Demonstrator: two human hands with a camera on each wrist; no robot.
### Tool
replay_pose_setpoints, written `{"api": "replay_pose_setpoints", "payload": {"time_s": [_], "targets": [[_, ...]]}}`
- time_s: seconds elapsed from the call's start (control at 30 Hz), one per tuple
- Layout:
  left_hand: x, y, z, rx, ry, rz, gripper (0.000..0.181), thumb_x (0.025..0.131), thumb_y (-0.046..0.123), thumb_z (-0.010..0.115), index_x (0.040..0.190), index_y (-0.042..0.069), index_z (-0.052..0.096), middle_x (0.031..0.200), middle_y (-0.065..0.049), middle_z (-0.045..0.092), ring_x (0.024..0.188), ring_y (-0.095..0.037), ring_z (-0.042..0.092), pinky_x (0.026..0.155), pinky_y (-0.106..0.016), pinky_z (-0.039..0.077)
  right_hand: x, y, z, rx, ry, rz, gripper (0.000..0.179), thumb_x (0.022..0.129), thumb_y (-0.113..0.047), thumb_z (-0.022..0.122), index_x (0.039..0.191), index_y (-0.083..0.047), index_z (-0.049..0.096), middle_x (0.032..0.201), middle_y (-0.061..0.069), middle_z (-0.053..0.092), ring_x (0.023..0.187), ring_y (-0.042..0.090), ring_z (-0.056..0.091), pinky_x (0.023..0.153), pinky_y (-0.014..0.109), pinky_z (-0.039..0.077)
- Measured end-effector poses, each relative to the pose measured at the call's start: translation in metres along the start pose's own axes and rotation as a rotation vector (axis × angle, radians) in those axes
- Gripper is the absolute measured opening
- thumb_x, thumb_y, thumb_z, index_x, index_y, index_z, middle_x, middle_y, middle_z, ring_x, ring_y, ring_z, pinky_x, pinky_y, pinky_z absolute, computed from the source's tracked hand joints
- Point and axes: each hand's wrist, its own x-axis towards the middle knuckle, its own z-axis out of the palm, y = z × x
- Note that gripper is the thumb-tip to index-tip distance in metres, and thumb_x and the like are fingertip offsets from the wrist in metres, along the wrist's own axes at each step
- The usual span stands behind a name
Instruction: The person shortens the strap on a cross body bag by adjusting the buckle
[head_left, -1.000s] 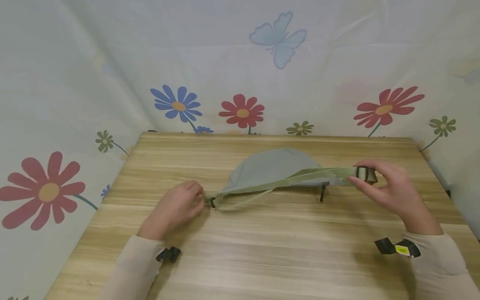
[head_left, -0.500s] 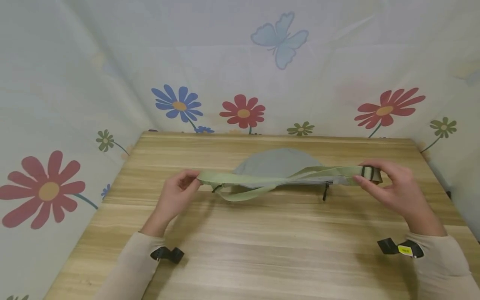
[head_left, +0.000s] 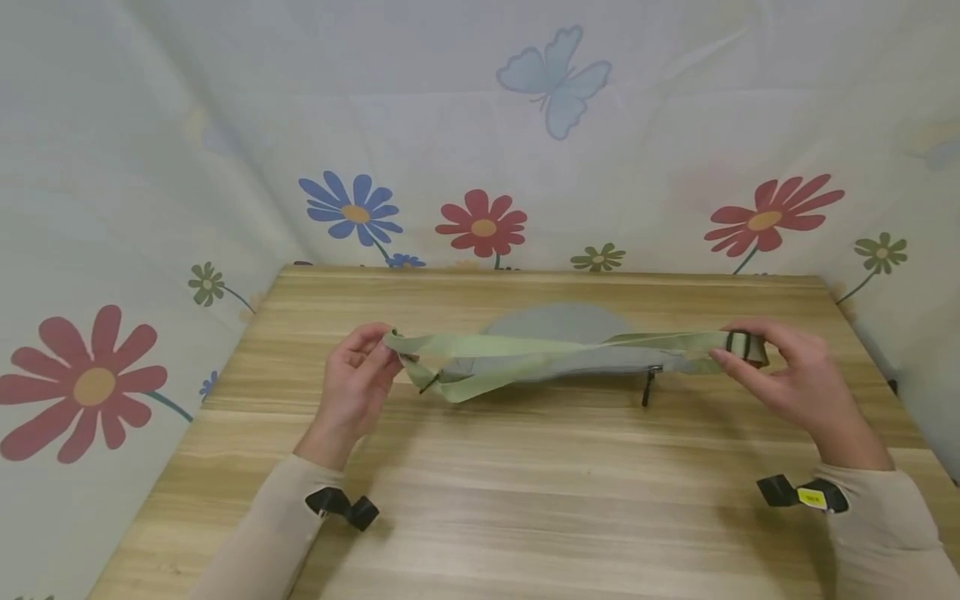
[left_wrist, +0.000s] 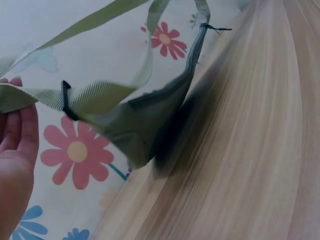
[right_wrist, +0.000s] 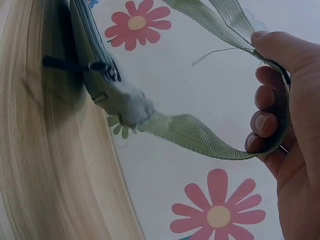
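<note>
A grey-green waist bag (head_left: 558,321) rests near the back of the wooden table, its zipper edge facing me and a black zipper pull (head_left: 648,387) dangling at the right. Its light green strap (head_left: 495,346) stretches across in front, held between both hands. My left hand (head_left: 358,383) pinches the strap's left end between thumb and fingers; a black slider (left_wrist: 65,100) sits on the webbing nearby in the left wrist view. My right hand (head_left: 798,383) grips the other end by a black buckle (head_left: 738,343). In the right wrist view, webbing (right_wrist: 200,137) loops around those fingers.
The wooden table (head_left: 540,492) extends toward me. Behind and beside it hangs a pale cloth backdrop (head_left: 420,100) printed with flowers and a butterfly. Black camera mounts are strapped to both wrists, over beige sleeves (head_left: 262,525).
My left hand has risen from the bag's left corner, lifting the strap's left end up and slightly left. My right hand keeps its hold with only a small shift.
</note>
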Motion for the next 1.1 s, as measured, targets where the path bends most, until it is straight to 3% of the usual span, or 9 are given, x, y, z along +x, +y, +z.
{"api": "replay_pose_setpoints", "payload": {"time_s": [0.07, 0.17, 0.3, 0.47, 0.6, 0.8, 0.9, 1.0, 1.1], "targets": [[0.0, 0.001, -0.001, -0.001, -0.061, 0.013, 0.034, 0.11, -0.01, 0.047, 0.117, 0.009, 0.074, 0.104, 0.001, 0.08, 0.093, -0.012, 0.075, 0.089, -0.026, 0.063, 0.0, 0.0, -0.001, 0.006, 0.003, -0.002, 0.037, 0.092, -0.027, 0.089, 0.111, 0.002, 0.077, 0.105, -0.029, 0.064, 0.084, -0.014, 0.053, 0.077, 0.005, 0.042], [0.001, 0.005, -0.006, 0.053, -0.176, 0.05, 0.042, 0.107, -0.016, 0.041, 0.12, 0.008, 0.073, 0.106, 0.002, 0.077, 0.092, -0.01, 0.072, 0.088, -0.024, 0.061, 0.0, 0.001, -0.001, 0.024, 0.012, -0.008, 0.051, 0.096, -0.045, 0.082, 0.11, 0.003, 0.077, 0.105, -0.029, 0.065, 0.083, -0.012, 0.053, 0.077, 0.005, 0.041], [0.0, 0.013, -0.014, 0.199, -0.287, 0.085, 0.045, 0.103, -0.018, 0.04, 0.117, 0.008, 0.074, 0.108, 0.005, 0.075, 0.092, -0.007, 0.068, 0.085, -0.019, 0.058, -0.001, 0.003, 0.0, 0.043, 0.02, -0.013, 0.073, 0.094, -0.067, 0.07, 0.109, 0.004, 0.077, 0.105, -0.029, 0.066, 0.083, -0.012, 0.054, 0.078, 0.004, 0.041], [-0.004, 0.022, -0.022, 0.359, -0.328, 0.03, 0.028, 0.104, -0.011, 0.047, 0.098, 0.002, 0.071, 0.099, 0.008, 0.072, 0.09, -0.005, 0.062, 0.078, -0.019, 0.054, -0.001, 0.005, -0.001, 0.035, 0.026, -0.016, 0.077, 0.094, -0.07, 0.067, 0.109, 0.005, 0.077, 0.105, -0.027, 0.066, 0.084, -0.012, 0.053, 0.079, 0.004, 0.04], [-0.004, 0.025, -0.026, 0.518, -0.377, 0.048, 0.024, 0.102, -0.015, 0.049, 0.092, -0.002, 0.066, 0.088, 0.005, 0.065, 0.084, -0.01, 0.056, 0.077, -0.022, 0.05, 0.0, 0.006, -0.002, 0.019, 0.029, -0.017, 0.078, 0.094, -0.071, 0.066, 0.109, 0.004, 0.077, 0.106, -0.026, 0.066, 0.085, -0.012, 0.052, 0.081, 0.005, 0.039], [-0.003, 0.03, -0.029, 0.892, -0.466, 0.086, 0.029, 0.1, -0.011, 0.064, 0.08, 0.011, 0.065, 0.076, 0.004, 0.055, 0.075, -0.011, 0.052, 0.079, -0.022, 0.049, -0.001, 0.005, -0.005, 0.031, 0.005, -0.028, 0.07, 0.095, -0.065, 0.071, 0.11, 0.003, 0.078, 0.11, -0.029, 0.065, 0.088, -0.014, 0.055, 0.081, 0.003, 0.042], [-0.004, 0.032, -0.03, 1.06, -0.459, 0.058, 0.023, 0.102, 0.0, 0.07, 0.085, 0.016, 0.071, 0.083, 0.009, 0.063, 0.081, -0.008, 0.058, 0.078, -0.025, 0.052, -0.001, 0.006, -0.005, 0.043, -0.004, -0.046, 0.07, 0.095, -0.066, 0.07, 0.11, 0.002, 0.078, 0.111, -0.029, 0.065, 0.087, -0.012, 0.054, 0.08, 0.003, 0.041], [-0.005, 0.032, -0.029, 1.204, -0.457, 0.012, 0.009, 0.1, 0.011, 0.078, 0.096, 0.02, 0.076, 0.094, 0.011, 0.071, 0.092, -0.008, 0.063, 0.086, -0.032, 0.055, 0.001, 0.004, -0.004, 0.061, 0.001, -0.07, 0.074, 0.095, -0.069, 0.068, 0.108, 0.004, 0.078, 0.107, -0.024, 0.068, 0.086, -0.011, 0.054, 0.081, 0.003, 0.041], [-0.005, 0.026, -0.028, 1.314, -0.506, 0.056, 0.021, 0.089, 0.02, 0.09, 0.104, 0.019, 0.076, 0.101, 0.01, 0.075, 0.095, -0.008, 0.064, 0.091, -0.036, 0.051, 0.004, -0.001, 0.0, 0.076, 0.017, -0.098, 0.077, 0.094, -0.071, 0.067, 0.106, 0.004, 0.078, 0.103, -0.02, 0.071, 0.085, -0.011, 0.053, 0.08, 0.004, 0.041]]}}
